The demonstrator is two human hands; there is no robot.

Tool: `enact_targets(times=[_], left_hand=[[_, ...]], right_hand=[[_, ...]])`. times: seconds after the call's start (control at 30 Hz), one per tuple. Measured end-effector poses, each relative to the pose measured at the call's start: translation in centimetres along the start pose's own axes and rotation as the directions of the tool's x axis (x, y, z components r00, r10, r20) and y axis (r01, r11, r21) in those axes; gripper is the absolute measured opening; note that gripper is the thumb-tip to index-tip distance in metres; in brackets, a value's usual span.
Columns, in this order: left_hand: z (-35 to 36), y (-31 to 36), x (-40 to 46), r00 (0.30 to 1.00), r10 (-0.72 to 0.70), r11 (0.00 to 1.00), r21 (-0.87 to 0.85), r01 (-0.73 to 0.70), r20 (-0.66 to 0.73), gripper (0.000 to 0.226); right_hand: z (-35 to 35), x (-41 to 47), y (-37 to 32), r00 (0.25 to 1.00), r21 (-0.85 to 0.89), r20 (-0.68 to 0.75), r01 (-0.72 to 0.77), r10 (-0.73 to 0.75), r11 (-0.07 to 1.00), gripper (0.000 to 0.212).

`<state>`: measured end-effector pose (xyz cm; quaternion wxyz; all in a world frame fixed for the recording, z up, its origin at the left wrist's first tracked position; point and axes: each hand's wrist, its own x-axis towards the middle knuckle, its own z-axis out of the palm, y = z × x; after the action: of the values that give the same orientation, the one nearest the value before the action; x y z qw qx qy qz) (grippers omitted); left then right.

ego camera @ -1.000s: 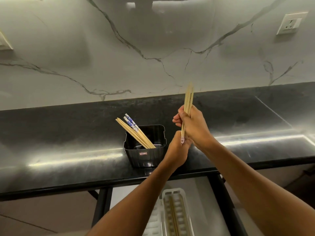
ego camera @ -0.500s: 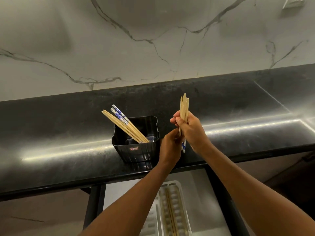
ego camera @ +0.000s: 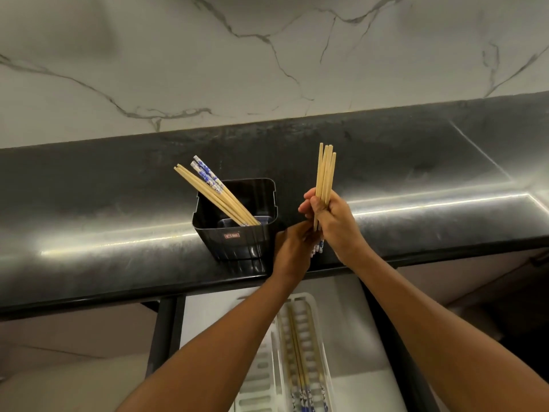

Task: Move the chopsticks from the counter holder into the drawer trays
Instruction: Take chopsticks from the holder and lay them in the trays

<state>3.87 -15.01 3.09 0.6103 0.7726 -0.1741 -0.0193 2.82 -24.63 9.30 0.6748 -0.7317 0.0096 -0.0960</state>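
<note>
1. The polished black stone worktop (ego camera: 118,233) carries the square black plastic holder (ego camera: 237,230); a marble-veined wall rises behind.
2. Below, the open drawer shows a white slotted tray (ego camera: 319,328) with chopsticks already laid lengthwise.
3. Our right hand (ego camera: 337,224) curls its grip round an upright bundle of bamboo chopsticks (ego camera: 325,173); our left hand (ego camera: 292,248) pinches the lower ends.
4. We judge the bundle is being squared; next, lower it into the tray.
5. More chopsticks (ego camera: 214,194) lean in the holder.

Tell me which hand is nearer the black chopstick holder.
Left. The left hand sits just right of the black holder; the right hand, gripping the chopstick bundle, is farther right.
</note>
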Motion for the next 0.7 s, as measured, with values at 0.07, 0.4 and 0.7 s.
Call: enact_targets(times=[0.07,0.4,0.7], left_hand=[[0.0,-0.5,-0.3,1.000,0.012,0.998,0.067,-0.014,0.024,0.012],[-0.5,-0.1,-0.1,0.996,-0.032,0.972,0.235,0.012,0.080,0.017],[-1.9,0.3,-5.5,0.973,-0.116,0.984,0.156,0.086,0.200,0.013]], right_hand=[[0.0,-0.3,0.4,1.000,-0.011,-0.009,-0.020,0.020,1.000,0.017],[0.2,-0.5,1.1,0.999,-0.014,-0.038,-0.037,0.037,0.999,0.017],[0.8,-5.7,0.0,0.981,0.075,-0.016,-0.192,0.194,0.979,0.018]])
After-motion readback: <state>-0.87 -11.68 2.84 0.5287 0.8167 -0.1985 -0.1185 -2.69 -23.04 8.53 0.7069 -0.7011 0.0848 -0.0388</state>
